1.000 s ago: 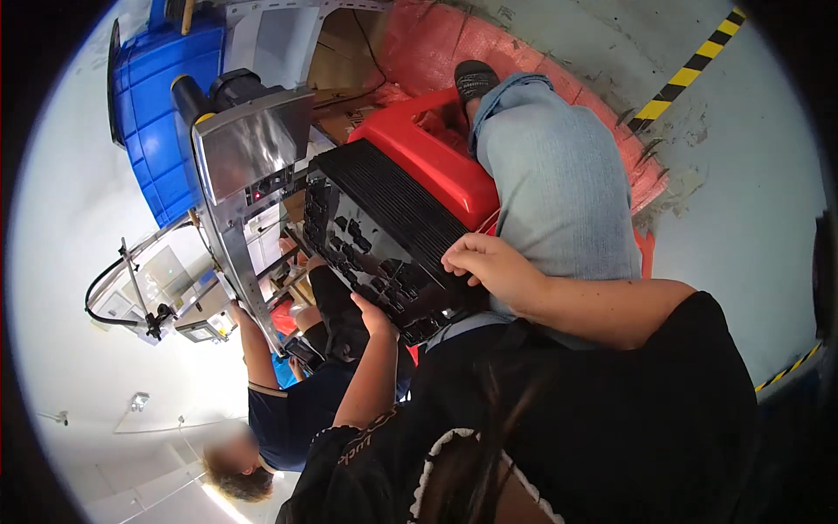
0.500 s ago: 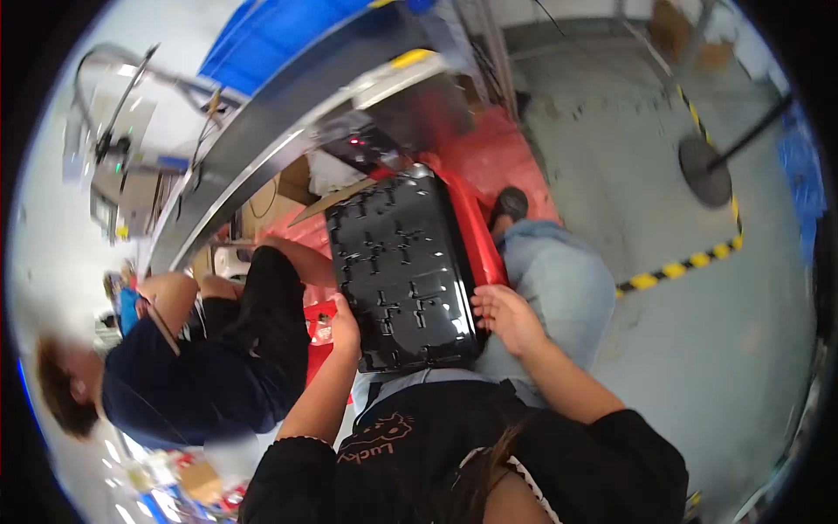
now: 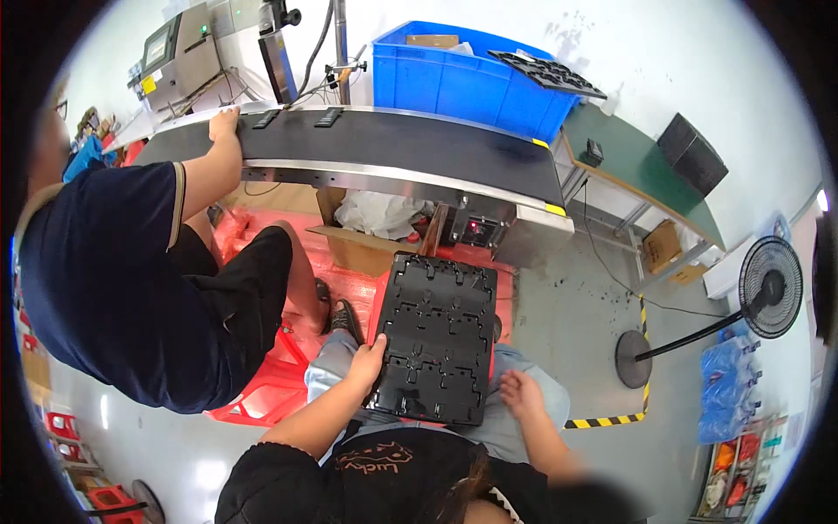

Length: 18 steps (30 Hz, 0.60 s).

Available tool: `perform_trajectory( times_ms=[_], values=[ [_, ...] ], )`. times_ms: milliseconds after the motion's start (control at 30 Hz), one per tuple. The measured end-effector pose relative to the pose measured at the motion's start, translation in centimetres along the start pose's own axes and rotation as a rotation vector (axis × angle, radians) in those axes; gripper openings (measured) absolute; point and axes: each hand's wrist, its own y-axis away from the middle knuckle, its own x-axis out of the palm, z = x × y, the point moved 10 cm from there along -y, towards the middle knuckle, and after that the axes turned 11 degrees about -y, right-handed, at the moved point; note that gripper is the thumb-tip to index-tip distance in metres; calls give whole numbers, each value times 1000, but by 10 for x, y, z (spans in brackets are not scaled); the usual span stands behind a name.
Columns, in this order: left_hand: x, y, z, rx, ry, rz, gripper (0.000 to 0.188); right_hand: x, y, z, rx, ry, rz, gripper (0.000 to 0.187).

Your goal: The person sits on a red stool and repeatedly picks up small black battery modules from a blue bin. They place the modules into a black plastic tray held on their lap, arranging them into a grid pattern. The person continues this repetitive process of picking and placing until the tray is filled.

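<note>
A black moulded plastic tray (image 3: 436,336) with rows of cross-like recesses lies on my lap, its long side running away from me. My left hand (image 3: 369,362) holds the tray's left edge, thumb on top and the other fingers hidden beneath. Just right of the tray, over my thigh, my right hand (image 3: 521,395) is apart from it, fingers loosely bent and nothing visible in them. I see no loose parts in the tray's recesses.
Ahead runs a dark conveyor belt (image 3: 410,144) carrying small black slotted parts (image 3: 328,117). A co-worker (image 3: 105,288) sits at left, one hand on the belt. Behind stand a blue bin (image 3: 454,83) and a green table (image 3: 642,162); a fan (image 3: 768,288) is at right.
My view has swung, bringing the whole conveyor belt and blue bin into sight. My right hand has come away from the tray's right edge; my left hand stays on its left edge.
</note>
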Motion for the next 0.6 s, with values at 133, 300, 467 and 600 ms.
perform_trajectory(
  times_ms=[133, 300, 467, 600],
  values=[
    [-32, 49, -61, 162, -62, -6, 53, 77, 46, 118, -433, 203, 112, 18],
    [-122, 54, -159, 860, -110, -546, 22, 273, 89, 214, -841, 666, 373, 30],
    [-177, 58, -308, 1305, -167, -774, 22, 479, 89, 225, -1262, 1112, 576, 42],
    [-223, 30, -393, 1433, -245, -990, 24, 592, 23, 233, -1537, 1356, 628, 64]
  ],
)
